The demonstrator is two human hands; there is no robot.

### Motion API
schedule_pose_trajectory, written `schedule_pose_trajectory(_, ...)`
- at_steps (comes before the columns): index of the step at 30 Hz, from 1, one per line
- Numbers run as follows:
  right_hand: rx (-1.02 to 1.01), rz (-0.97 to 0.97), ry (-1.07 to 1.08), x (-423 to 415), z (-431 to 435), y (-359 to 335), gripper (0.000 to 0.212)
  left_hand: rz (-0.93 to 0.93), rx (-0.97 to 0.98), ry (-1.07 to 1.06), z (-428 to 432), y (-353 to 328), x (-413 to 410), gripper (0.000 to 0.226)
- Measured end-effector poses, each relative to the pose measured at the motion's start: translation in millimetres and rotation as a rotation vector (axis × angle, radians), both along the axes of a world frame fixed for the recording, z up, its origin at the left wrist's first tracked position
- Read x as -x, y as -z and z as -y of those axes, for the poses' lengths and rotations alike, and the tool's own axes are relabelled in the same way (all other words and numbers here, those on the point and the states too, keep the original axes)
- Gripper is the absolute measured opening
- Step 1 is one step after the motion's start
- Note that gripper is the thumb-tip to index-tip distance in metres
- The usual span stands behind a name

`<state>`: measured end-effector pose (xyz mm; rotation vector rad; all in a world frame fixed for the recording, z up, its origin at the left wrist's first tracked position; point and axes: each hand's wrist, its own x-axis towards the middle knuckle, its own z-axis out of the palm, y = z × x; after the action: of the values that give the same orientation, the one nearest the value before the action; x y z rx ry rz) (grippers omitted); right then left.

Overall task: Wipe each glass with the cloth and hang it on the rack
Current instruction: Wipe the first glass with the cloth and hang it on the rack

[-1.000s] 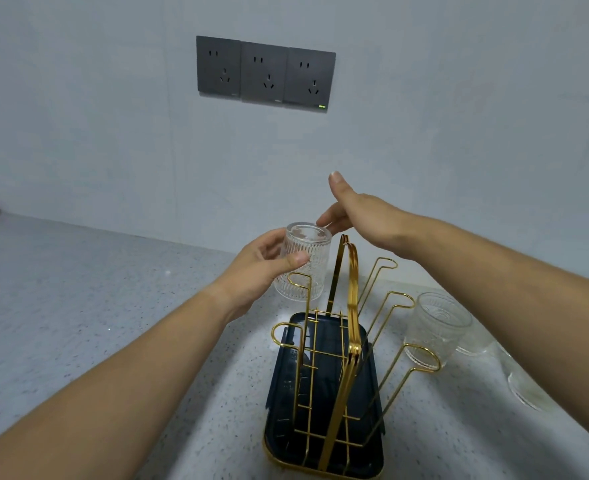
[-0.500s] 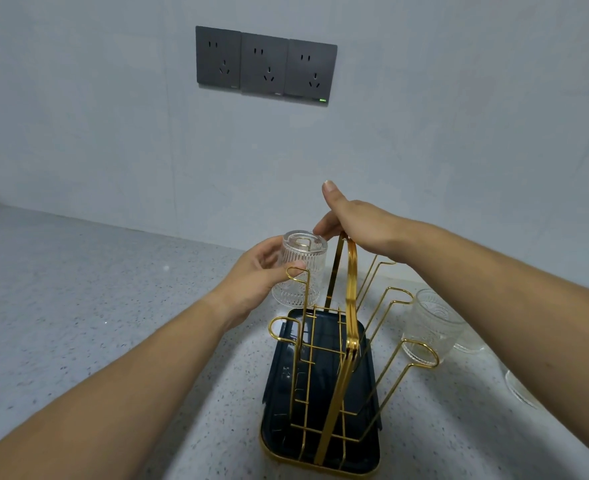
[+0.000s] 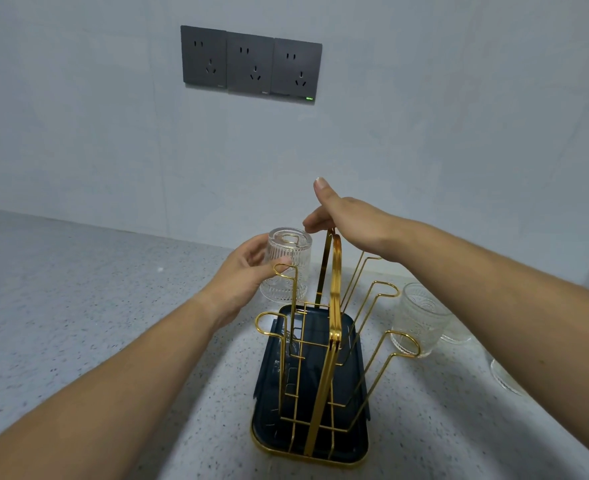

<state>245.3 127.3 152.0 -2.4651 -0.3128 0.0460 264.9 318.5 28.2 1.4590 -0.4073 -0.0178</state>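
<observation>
Left hand [image 3: 244, 276] grip curled round inverted glass [image 3: 291, 251]; right hand [image 3: 352, 223] fingers extended, touching rack [image 3: 336, 271] handle.

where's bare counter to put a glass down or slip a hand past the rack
The widest bare counter lies left of the rack and left arm, back to the wall. Right of the rack is crowded: glasses beside the right forearm. The left hand holds a glass at the rack's far-left prong.

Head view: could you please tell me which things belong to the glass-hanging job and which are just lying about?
Job: held glass, left hand, right hand, gold rack, dark drip tray, waiting glasses.
Lying about: wall sockets, countertop.
</observation>
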Motion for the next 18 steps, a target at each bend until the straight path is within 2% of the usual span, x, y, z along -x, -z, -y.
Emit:
schedule_pose_trajectory(8,0.003,0.016,0.001,8,-1,-2,0.083,-0.039,-0.045,0.011,-2,-3,5,0.071)
schedule_pose_trajectory(13,-0.034,0.087,0.028,18,8,-4,0.081,-0.093,-0.037,-0.050,-9,-15,14,0.093)
schedule_pose_trajectory(15,-0.071,0.128,0.058,26,19,-7,0.079,-0.100,-0.038,-0.091,-13,-22,19,0.092)
schedule_pose_trajectory(18,-0.141,0.175,0.100,42,40,-12,0.072,-0.084,-0.030,-0.186,-16,-38,30,0.078)
